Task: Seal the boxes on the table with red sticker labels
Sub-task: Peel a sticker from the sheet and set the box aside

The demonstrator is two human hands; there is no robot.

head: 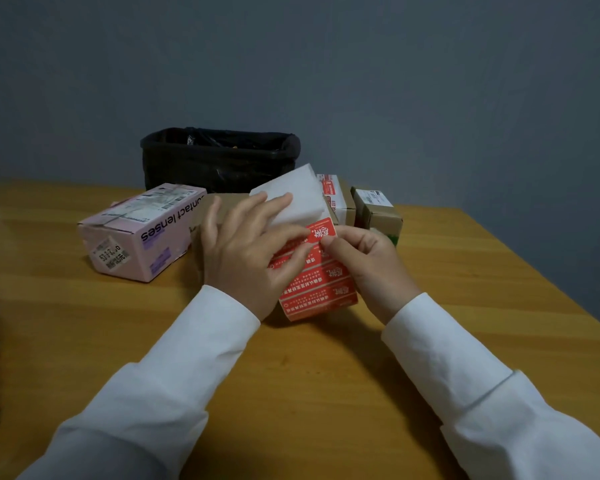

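A sheet of red sticker labels (321,292) with white print lies tilted near the table's middle. My left hand (246,251) presses flat on the sheet's left part with spread fingers. My right hand (364,261) pinches the lifted corner of one red label (321,232) at the sheet's top edge. Behind the hands sit a white foam block (302,199), a brown cardboard box (222,202) partly hidden by my left hand, a pink box (139,233) printed "contact lenses", a white box with red stickers (335,199) and a small brown box (378,213).
A black bin (219,157) lined with a black bag stands at the table's far edge against the grey wall. The wooden table (84,323) extends left and toward me. Its right edge (534,271) runs diagonally. Something blurred shows at the left border.
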